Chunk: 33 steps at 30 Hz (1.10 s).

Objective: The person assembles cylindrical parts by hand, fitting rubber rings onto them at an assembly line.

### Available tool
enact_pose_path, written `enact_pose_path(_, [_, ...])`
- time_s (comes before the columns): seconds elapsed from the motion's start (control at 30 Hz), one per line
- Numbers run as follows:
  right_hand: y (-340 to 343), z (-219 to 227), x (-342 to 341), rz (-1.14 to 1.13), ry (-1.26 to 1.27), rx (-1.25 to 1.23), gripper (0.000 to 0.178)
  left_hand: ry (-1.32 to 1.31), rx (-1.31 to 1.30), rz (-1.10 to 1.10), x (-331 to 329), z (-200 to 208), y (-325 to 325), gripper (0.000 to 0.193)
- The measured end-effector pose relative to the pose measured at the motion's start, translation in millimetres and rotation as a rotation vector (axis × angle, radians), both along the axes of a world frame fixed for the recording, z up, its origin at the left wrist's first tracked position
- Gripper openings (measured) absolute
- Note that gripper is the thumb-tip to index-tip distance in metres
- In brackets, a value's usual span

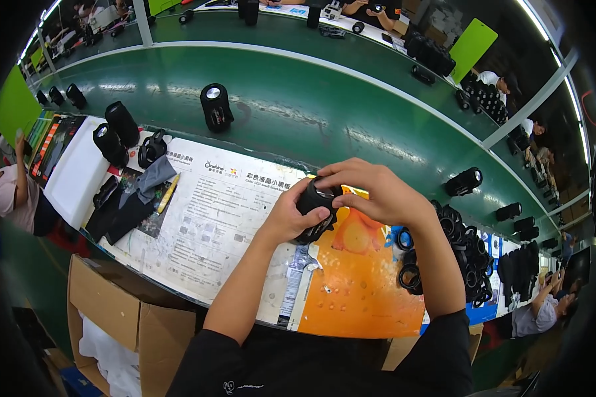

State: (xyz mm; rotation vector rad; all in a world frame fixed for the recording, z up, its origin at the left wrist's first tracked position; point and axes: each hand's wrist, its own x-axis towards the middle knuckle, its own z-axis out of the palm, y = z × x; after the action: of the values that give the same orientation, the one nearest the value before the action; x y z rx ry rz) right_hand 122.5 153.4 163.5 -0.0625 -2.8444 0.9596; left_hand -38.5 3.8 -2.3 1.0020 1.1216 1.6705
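In front of me, a black cylindrical portable speaker (318,231) stands on the bench, partly covered by my fingers. My left hand (286,217) is closed round its near left side, the thumb across its front. From the right, my right hand (379,192) reaches over the top and grips the upper rim with fingers and thumb. The speaker sits where a white printed sheet (212,198) meets an orange sheet (357,284). To the right of my right forearm lies a heap of black rings (467,258).
Beyond the sheets a green conveyor belt (278,112) carries another black speaker (215,109). More speakers (116,135) stand at the left, near grey and black cloths (132,202) and a yellow pen (168,193). An open cardboard box (106,308) stands below left. Co-workers sit around.
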Motion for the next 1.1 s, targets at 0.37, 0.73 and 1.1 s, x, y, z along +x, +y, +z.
enact_pose_path(0.37, [-3,0,3,0.093,0.021,0.229,0.059,0.027,0.051,-0.013,3,11,-1,0.079])
enact_pose_path(0.73, [-24,-35,-92,-0.008,-0.058,-0.106,0.032,0.174,-0.088,-0.015,-1,-7,0,0.061])
enact_pose_path(1.1, [-17,-62,-80,-0.28,0.499,-0.592,0.038,0.028,-0.019,0.013,-1,-11,4,0.089])
